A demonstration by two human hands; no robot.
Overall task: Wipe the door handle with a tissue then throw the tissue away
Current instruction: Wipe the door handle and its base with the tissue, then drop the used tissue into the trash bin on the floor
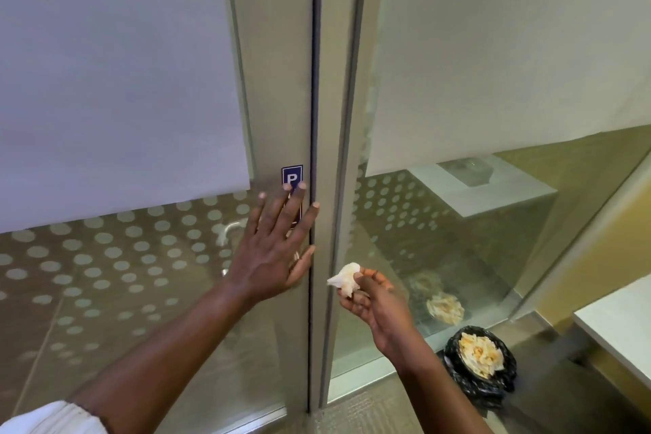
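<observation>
- Tissue [344, 279]: crumpled white wad, sitting pinched in the fingertips of the right hand, just right of the door edge and apart from it
- Right hand [373, 303]: reaching in from the lower right, palm turned up, fingers curling closed around the tissue
- Left hand [278, 243]: lying flat against the door stile, fingers spread and released, grasping nothing; fingertips overlapping the lower part of the blue sign
- White sleeve [53, 419]: showing at the bottom left corner, pushed up the left forearm
- Door [278, 99]: metal-framed glass leaf standing shut against the neighbouring frame, a dark seam running top to bottom beside the left hand
- Blue sign [292, 175]: small sticker bearing a white letter P, sitting on the stile just above the left hand
- Door handle [229, 227]: pale curved lever showing left of the left hand, blurred; whether it is mounted on the near side or seen through the glass cannot be told
- Dotted frosting [105, 257]: rows of pale dots covering the lower glass
- Bin [479, 363]: black-bagged, standing on the floor at lower right, holding crumpled pale tissues, its reflection showing in the glass panel behind
</observation>
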